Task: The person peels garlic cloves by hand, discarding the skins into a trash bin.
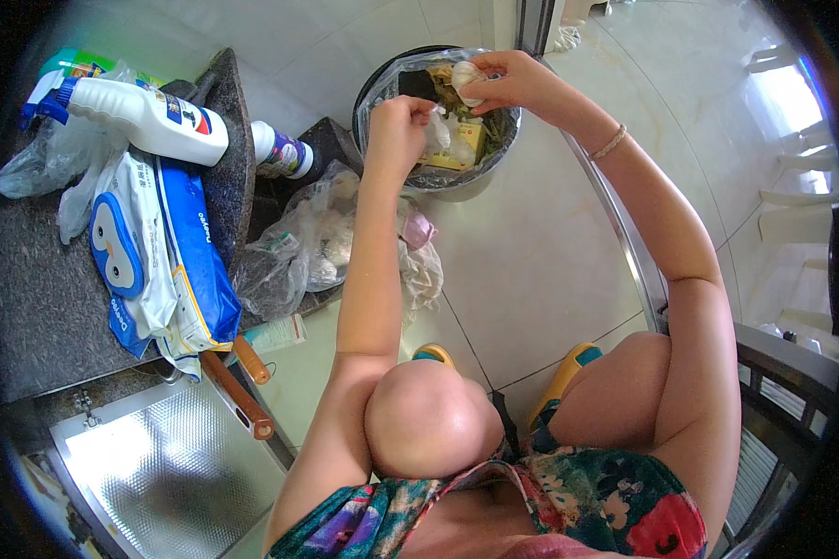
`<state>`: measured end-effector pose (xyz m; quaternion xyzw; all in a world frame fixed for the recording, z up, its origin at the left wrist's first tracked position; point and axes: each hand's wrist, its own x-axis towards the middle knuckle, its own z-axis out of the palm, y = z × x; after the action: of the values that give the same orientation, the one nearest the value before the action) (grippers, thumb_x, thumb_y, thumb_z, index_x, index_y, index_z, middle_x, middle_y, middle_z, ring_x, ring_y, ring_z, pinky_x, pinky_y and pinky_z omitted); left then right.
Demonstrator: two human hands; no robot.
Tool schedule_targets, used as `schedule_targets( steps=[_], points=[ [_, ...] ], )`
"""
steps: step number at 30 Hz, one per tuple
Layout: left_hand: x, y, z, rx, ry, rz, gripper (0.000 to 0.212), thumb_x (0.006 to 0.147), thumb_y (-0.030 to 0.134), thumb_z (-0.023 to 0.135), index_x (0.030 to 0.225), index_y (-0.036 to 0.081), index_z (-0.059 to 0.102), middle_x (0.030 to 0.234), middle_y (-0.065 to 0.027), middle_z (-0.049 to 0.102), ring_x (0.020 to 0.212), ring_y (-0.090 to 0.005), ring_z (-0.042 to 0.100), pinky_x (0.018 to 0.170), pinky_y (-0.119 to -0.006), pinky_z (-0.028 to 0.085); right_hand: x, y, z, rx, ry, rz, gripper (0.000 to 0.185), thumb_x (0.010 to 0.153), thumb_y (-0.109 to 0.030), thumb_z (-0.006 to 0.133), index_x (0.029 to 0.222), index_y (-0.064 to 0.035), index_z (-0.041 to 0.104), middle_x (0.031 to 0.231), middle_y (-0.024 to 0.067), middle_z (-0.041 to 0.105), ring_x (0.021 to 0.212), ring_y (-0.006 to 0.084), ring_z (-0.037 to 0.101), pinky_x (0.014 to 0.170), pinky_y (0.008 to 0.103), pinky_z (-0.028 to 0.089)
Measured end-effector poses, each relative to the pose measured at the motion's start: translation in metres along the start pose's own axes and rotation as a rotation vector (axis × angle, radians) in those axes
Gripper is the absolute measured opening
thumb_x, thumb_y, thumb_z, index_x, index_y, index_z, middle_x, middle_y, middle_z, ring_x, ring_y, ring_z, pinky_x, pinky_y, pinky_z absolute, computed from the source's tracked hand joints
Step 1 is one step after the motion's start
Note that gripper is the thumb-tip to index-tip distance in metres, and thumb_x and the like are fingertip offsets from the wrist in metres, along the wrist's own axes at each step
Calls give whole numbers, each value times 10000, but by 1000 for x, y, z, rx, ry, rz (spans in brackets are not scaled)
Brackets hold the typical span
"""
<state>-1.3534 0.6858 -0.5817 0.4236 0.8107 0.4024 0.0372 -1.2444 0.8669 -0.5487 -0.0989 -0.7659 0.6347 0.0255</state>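
Observation:
In my right hand [507,80] is a whitish garlic bulb [468,82], gripped between thumb and fingers above the rim of a round trash bin. My left hand [397,133] hovers over the bin's near left side, its fingertips drawn together. A pale scrap shows by those fingertips, but I cannot tell whether they pinch it. A clear plastic liner [507,133] covers the rim of the trash bin [454,190]. Inside lie a yellow printed box [470,143], crumpled white tissue [438,131], brownish-green leafy scraps [493,133] and something black [417,85].
On the dark stone counter [35,300] lie a white spray bottle [150,119] and wipes packs [203,258]. Clear plastic bags [287,258] sit beside my left forearm. Wooden handles [241,398] jut out above a textured metal panel [168,454]. A metal door track [619,237] runs along the right.

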Motion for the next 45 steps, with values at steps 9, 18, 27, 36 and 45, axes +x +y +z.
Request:
schedule_targets(
  steps=[9,18,27,36,45],
  points=[
    [0,7,-1,36,-48,-84,142,764,65,666,866,-33,683,819,-216,661,729,-311,660,671,-348,514,0,0,3,60,27,-15,433,807,-136,698,1153,84,559,1064,124,606,816,150,661,768,223,550],
    [1,-4,6,-154,19,-54,145,767,7,671,911,-13,666,740,-109,664,687,-183,655,654,-288,514,6,7,4,43,7,-14,403,800,-116,705,1131,72,573,1049,105,602,857,138,633,758,232,562],
    [1,18,-2,-30,124,-23,161,674,3,744,774,-5,618,678,-105,643,580,-152,596,567,-266,471,5,9,1,45,15,13,400,803,-133,710,1124,65,578,1061,104,594,874,140,627,759,232,562],
    [-1,11,3,-308,103,-100,50,744,5,686,783,-26,676,680,-124,663,597,-155,634,583,-254,491,3,4,4,9,5,-11,388,805,-136,708,1110,65,578,1044,107,596,886,143,620,771,234,562],
    [-1,4,4,-50,87,97,72,780,14,644,829,-6,693,765,-119,665,700,-193,644,651,-282,498,4,7,2,49,-10,-23,401,801,-130,712,1121,66,571,1040,118,597,892,146,621,775,234,561]
  ],
)
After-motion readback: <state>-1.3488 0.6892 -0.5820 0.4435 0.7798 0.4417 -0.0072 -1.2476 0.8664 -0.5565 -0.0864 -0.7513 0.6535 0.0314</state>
